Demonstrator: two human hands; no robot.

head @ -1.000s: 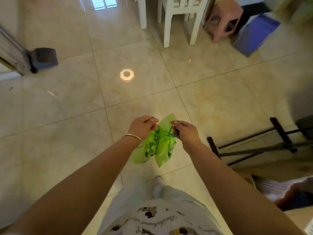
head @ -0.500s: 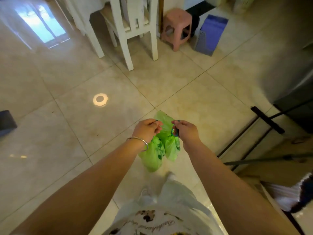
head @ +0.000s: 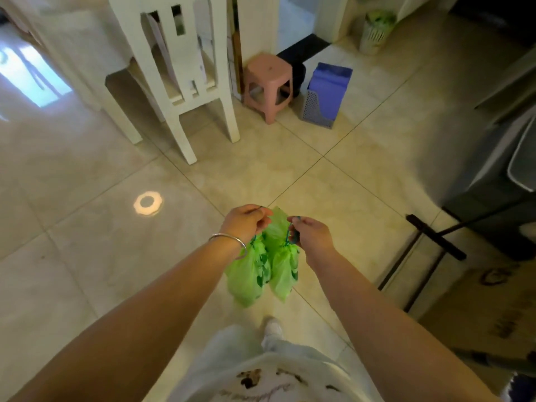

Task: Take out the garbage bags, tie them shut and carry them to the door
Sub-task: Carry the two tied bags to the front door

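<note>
Two small green garbage bags (head: 262, 266) hanging side by side above the tiled floor (head: 87, 256), left hand (head: 245, 223) and right hand (head: 311, 236) each pinching closed on a drawstring top, white chair (head: 185, 82) and pink stool (head: 268, 82) beyond.

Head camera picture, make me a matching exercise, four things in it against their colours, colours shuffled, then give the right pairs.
Things:
1. garbage bags
2. stool
3. chair
4. file holder

Colours:
A. white
B. purple-blue
C. green
D. pink

Pairs: 1-C, 2-D, 3-A, 4-B
</note>
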